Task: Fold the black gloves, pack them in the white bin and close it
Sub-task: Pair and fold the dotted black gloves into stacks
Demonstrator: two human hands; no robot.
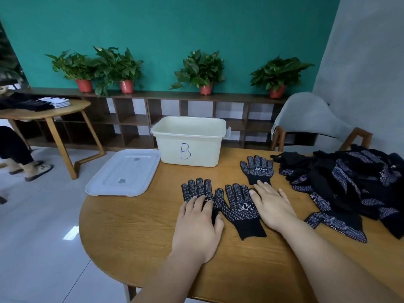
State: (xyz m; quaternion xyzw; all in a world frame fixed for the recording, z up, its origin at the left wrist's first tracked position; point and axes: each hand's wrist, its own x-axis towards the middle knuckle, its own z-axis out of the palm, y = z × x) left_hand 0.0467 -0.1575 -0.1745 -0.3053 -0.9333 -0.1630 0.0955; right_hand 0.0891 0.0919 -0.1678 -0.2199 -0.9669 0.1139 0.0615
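Three gloves laid out: the left glove (197,190), the middle glove (239,209) and the far glove (258,171) lie flat and unfolded on the table (131,237), dotted side up.
Pile (349,189): many more black gloves lie heaped loose at the table's right side, none folded.
Left hand (196,224): fingers straight, palm pressing flat on the left glove.
Right hand (271,204): flat and slightly spread between the middle glove and the pile, fingertips touching the far glove's cuff, pinching nothing.
White bin (189,141): open at the far edge, marked B. The part of its inside in view looks empty, though the bottom is hidden.
Lid (124,172): off, lying just left of the white bin.
Done: apparently only the laying out.
Left: all folding, packing and closing.
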